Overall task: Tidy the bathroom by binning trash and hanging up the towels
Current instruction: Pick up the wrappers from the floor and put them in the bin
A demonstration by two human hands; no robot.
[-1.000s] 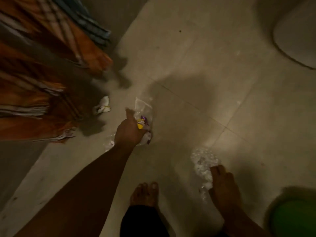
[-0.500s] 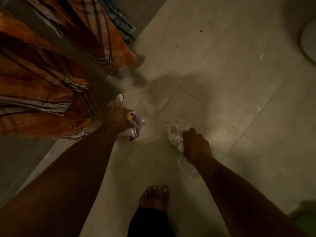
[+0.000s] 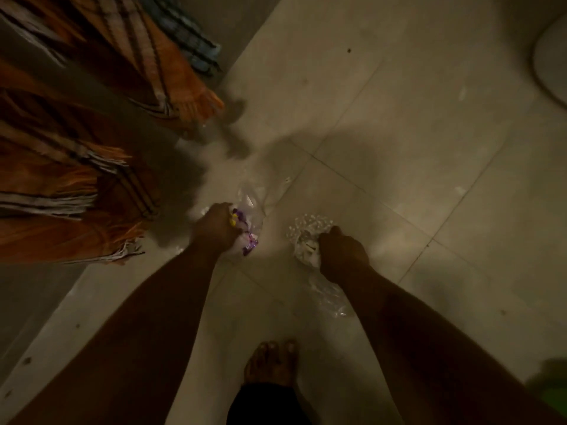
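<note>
Pale tiled floor (image 3: 414,148), hanging orange towels (image 3: 76,185)

A crumpled clear plastic wrapper with purple and yellow print (image 3: 245,233) is gripped by the left hand (image 3: 214,230) low over the pale tiled floor (image 3: 399,148). Just right of that wrapper, a scrunched white-dotted clear plastic bag (image 3: 302,237) is clutched by the right hand (image 3: 342,253). Left of it, orange striped fringed towels (image 3: 70,185) are draped.

- Pale tiled floor (image 3: 399,133), with dark grout lines.
- Bare foot (image 3: 271,365) at the bottom edge.
- White curved fixture (image 3: 552,65), top right.
- Green object (image 3: 552,394), bottom right, blurred.
</note>
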